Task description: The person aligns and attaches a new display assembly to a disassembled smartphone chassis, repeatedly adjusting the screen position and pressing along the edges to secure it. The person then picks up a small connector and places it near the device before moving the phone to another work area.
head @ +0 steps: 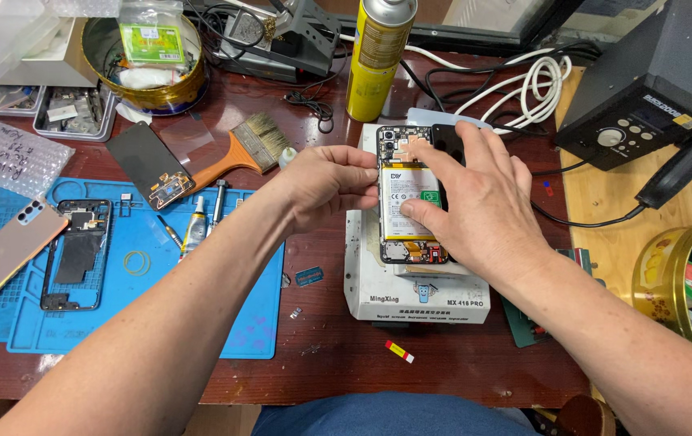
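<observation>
Both forearms converge on the opened phone (410,198), long axis pointing away: left hand (321,184) pinches its left edge, right hand (475,202) lies spread flat on its battery (407,194).

A dark red wooden desk (330,347) is seen under bright, even light. A blue mat (225,323) is laid on the desk's left part. A pale wooden board (604,242) is set at the desk's right edge. Beyond the desk's far edge, a dark framed panel (475,24) is glimpsed.
</observation>
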